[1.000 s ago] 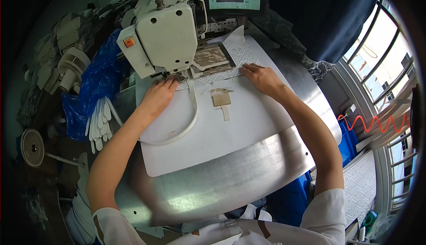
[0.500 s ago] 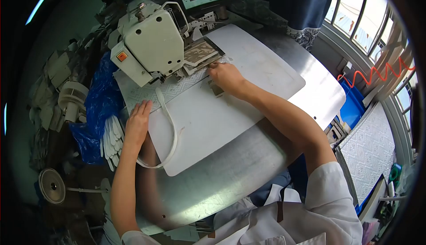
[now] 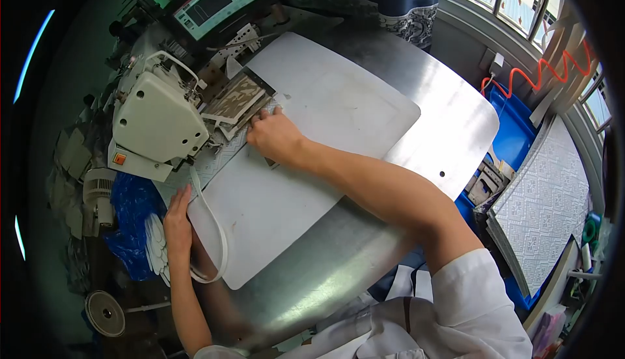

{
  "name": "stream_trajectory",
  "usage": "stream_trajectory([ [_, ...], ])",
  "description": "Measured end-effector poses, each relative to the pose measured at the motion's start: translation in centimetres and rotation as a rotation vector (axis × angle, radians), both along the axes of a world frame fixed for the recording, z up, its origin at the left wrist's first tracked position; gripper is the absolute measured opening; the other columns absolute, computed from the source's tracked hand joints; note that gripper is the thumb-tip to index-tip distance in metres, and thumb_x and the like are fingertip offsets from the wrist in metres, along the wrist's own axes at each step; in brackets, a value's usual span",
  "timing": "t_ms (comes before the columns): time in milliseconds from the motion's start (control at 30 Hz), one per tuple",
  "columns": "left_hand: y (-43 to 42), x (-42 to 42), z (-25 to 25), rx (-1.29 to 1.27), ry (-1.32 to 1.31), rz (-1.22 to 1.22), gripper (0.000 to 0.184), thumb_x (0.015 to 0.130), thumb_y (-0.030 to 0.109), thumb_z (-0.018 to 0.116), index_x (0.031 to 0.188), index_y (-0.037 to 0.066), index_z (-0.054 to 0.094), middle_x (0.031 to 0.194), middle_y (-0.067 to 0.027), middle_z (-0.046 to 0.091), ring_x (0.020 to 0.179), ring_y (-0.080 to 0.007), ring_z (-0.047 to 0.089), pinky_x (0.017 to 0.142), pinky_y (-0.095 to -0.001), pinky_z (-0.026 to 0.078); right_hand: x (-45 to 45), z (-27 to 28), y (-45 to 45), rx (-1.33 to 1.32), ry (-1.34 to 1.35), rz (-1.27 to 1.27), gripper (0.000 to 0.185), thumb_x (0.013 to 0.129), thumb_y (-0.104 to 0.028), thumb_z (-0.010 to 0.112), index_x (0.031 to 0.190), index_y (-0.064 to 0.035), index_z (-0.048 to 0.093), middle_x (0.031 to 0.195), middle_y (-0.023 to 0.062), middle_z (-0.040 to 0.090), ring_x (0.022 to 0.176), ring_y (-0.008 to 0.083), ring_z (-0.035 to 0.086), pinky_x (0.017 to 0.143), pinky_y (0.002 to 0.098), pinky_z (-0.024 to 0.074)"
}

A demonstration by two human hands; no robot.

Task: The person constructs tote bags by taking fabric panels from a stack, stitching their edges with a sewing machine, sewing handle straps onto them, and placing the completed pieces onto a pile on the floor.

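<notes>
My left hand (image 3: 177, 222) lies with fingers outstretched at the left edge of the white board (image 3: 312, 98), touching the near-left end of a grey-white patterned fabric strip (image 3: 211, 167). The fabric runs under the head of a cream sewing machine (image 3: 159, 121). At the strip's far end, beside the machine's flat clamp frame (image 3: 237, 102), my right hand (image 3: 277, 136) has its fingers bent on the fabric edge; the fingertips are partly hidden. A looped white strap (image 3: 218, 229) runs from the machine side past my left hand.
A lit control screen (image 3: 218, 1) stands behind the machine. Blue plastic (image 3: 133, 209) and a bundle of white strips (image 3: 156, 245) are left of the table. Right of the metal table (image 3: 449, 131) are a blue tray (image 3: 511, 121) and stacked patterned sheets (image 3: 543, 196).
The camera view has turned, so the machine and board appear farther left. My right hand now covers most of a small beige patch on the board. My left hand stays at the fabric's near end.
</notes>
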State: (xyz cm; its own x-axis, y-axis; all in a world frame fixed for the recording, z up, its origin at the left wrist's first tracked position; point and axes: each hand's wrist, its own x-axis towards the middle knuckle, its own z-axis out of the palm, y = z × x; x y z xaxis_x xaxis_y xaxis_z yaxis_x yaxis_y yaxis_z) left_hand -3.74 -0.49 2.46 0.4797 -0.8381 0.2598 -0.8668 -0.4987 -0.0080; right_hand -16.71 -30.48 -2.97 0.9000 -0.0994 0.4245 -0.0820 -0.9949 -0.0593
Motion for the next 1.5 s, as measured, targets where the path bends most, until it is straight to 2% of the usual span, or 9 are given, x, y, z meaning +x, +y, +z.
stream_trajectory([
  [67,0.6,-0.7,-0.5,-0.005,-0.009,0.035,0.055,0.087,-0.014,0.04,0.137,0.001,0.056,0.133,-0.0274,0.059,0.126,-0.0416,0.055,0.109,-0.0424,0.043,0.0,-0.9,-0.1,-0.033,-0.172,0.009,0.019,0.082,-0.013,0.059,0.092,-0.0019,0.07,0.099,0.0141,0.068,0.103,0.0331,0.064,0.09,0.0516,0.0497],
  [167,1.0,-0.2,-1.2,0.002,-0.031,0.082,0.057,0.086,-0.016,0.039,0.137,0.002,0.056,0.133,-0.0278,0.058,0.126,-0.0421,0.055,0.109,-0.0432,0.043,0.5,-0.2,0.0,0.068,-0.103,0.045,0.017,0.082,-0.014,0.06,0.088,-0.0025,0.071,0.097,0.0149,0.068,0.104,0.0341,0.064,0.091,0.0528,0.049],
  [300,1.0,1.2,-1.3,0.013,-0.038,0.069,0.055,0.089,-0.011,0.042,0.138,0.009,0.057,0.137,-0.0247,0.057,0.129,-0.0429,0.053,0.11,-0.0456,0.042,0.2,0.6,0.0,0.156,-0.03,0.065,0.016,0.082,-0.015,0.06,0.083,-0.0036,0.071,0.096,0.0153,0.068,0.104,0.0348,0.064,0.092,0.0539,0.0482],
  [400,0.1,0.5,-0.3,-0.01,-0.004,-0.102,0.055,0.09,-0.01,0.041,0.138,0.01,0.058,0.137,-0.0224,0.058,0.13,-0.0412,0.053,0.11,-0.0448,0.041,0.0,1.0,0.0,0.193,-0.016,0.075,0.016,0.082,-0.015,0.06,0.083,-0.0044,0.072,0.095,0.0151,0.068,0.104,0.0348,0.063,0.093,0.0541,0.048],
  [533,-0.5,0.1,0.1,0.039,0.012,-0.107,0.058,0.087,-0.015,0.039,0.137,0.005,0.058,0.137,-0.0221,0.058,0.131,-0.0378,0.053,0.112,-0.0429,0.04,-0.1,0.9,0.0,0.206,-0.01,0.068,0.016,0.082,-0.015,0.06,0.085,-0.0052,0.072,0.094,0.0145,0.067,0.105,0.0344,0.063,0.094,0.0539,0.0479],
  [767,-0.9,0.5,0.1,0.043,0.01,-0.089,0.058,0.087,-0.014,0.039,0.137,0.008,0.059,0.136,-0.0218,0.059,0.131,-0.0379,0.053,0.112,-0.0432,0.04,0.2,1.0,-0.2,0.254,0.015,0.075,0.015,0.082,-0.015,0.06,0.086,-0.0053,0.07,0.092,0.0133,0.067,0.106,0.0329,0.063,0.094,0.0539,0.0485],
  [1167,-0.8,0.9,0.0,0.032,0.01,-0.099,0.061,0.084,-0.015,0.04,0.136,0.009,0.061,0.135,-0.0213,0.06,0.131,-0.0381,0.054,0.111,-0.0434,0.041,0.1,0.7,-0.2,0.155,-0.013,0.036,0.014,0.081,-0.014,0.06,0.086,-0.005,0.069,0.092,0.0126,0.067,0.103,0.0314,0.063,0.092,0.0536,0.0504],
  [1433,-0.7,1.5,-0.5,-0.014,0.009,-0.105,0.061,0.084,-0.014,0.039,0.135,0.011,0.062,0.134,-0.02,0.061,0.131,-0.0386,0.054,0.111,-0.0429,0.041,0.2,0.3,-0.5,0.043,0.016,0.044,0.017,0.084,-0.014,0.059,0.092,-0.0026,0.068,0.101,0.013,0.068,0.107,0.0328,0.064,0.094,0.0529,0.0506],
  [1500,-0.2,1.6,-0.8,-0.034,0.007,-0.068,0.061,0.084,-0.014,0.039,0.134,0.011,0.062,0.134,-0.0198,0.061,0.131,-0.0387,0.054,0.111,-0.0428,0.041,-0.2,0.3,-0.8,0.088,0.019,0.042,0.02,0.085,-0.014,0.059,0.1,-0.001,0.065,0.11,0.0133,0.069,0.112,0.0328,0.064,0.097,0.0536,0.0496],
])
